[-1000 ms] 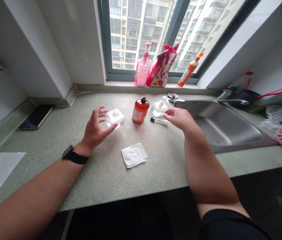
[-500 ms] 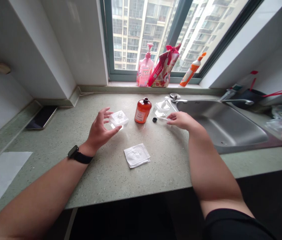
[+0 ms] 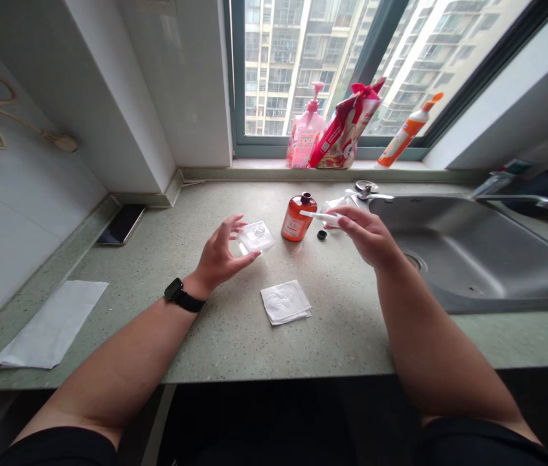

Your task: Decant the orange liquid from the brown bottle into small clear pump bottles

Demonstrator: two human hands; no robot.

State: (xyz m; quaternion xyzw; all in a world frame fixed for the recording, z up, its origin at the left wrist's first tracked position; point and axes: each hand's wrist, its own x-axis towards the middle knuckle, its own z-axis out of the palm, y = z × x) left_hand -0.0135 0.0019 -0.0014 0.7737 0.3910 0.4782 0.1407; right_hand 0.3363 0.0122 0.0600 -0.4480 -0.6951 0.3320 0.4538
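Observation:
My left hand [image 3: 223,255], wearing a black watch, is curved around a clear square bottle [image 3: 256,238], thumb in front and fingers behind. The bottle stands on the counter with its round neck on top. Raised above the counter, my right hand [image 3: 364,233] grips a slim white stick [image 3: 313,215] whose tip points left. Its exact kind I cannot make out. Behind that tip stands an uncapped orange bottle [image 3: 295,223] with a dark neck. A small black cap [image 3: 321,235] lies beside it. Partly hidden behind my right hand is another clear container [image 3: 336,204].
A folded white tissue [image 3: 286,301] lies in front of my hands. On the left are a phone [image 3: 121,224] and a white paper sheet [image 3: 55,323]. The steel sink [image 3: 488,259] is at right. A pink pump bottle [image 3: 304,136], a red bag [image 3: 346,129] and an orange-white bottle [image 3: 405,136] line the sill.
My right hand has lifted the slim white stick from the counter and turned its tip toward the orange bottle. The left hand stays around the clear square bottle. The view has shifted left.

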